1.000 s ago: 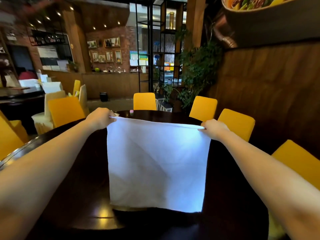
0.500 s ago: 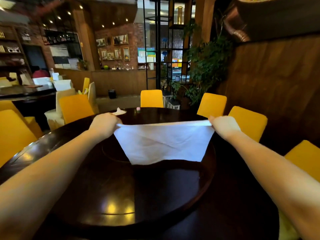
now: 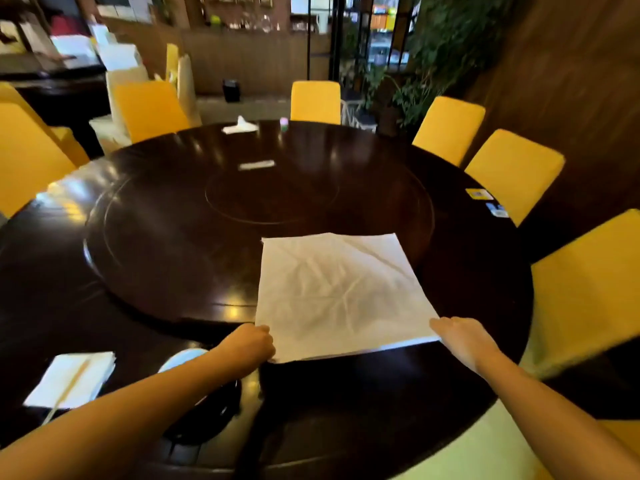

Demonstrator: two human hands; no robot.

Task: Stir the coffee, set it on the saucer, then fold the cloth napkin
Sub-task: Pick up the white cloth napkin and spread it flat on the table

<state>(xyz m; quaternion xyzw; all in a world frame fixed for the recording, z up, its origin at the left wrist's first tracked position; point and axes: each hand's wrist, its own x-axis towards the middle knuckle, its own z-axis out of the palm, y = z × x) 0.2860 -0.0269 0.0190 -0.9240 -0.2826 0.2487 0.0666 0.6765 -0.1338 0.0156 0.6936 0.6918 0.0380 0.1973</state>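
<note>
A white cloth napkin (image 3: 339, 292) lies spread flat and creased on the dark round table (image 3: 138, 271), partly over the raised turntable. My left hand (image 3: 251, 344) is closed on the napkin's near left corner. My right hand (image 3: 460, 337) pinches its near right corner. Under my left forearm, a white cup or saucer (image 3: 180, 360) and a dark round object (image 3: 207, 410) show only partly; what they are is unclear.
A stack of white folded napkins (image 3: 71, 377) with a thin stick on it lies at the near left. A crumpled tissue (image 3: 240, 126), a small pink-green item (image 3: 284, 123) and a white strip (image 3: 256, 165) sit far across. Yellow chairs (image 3: 512, 174) ring the table.
The napkin, held up in the air by its top corners before, now lies flat on the table. Both hands have come back toward me, and the view has tilted down.
</note>
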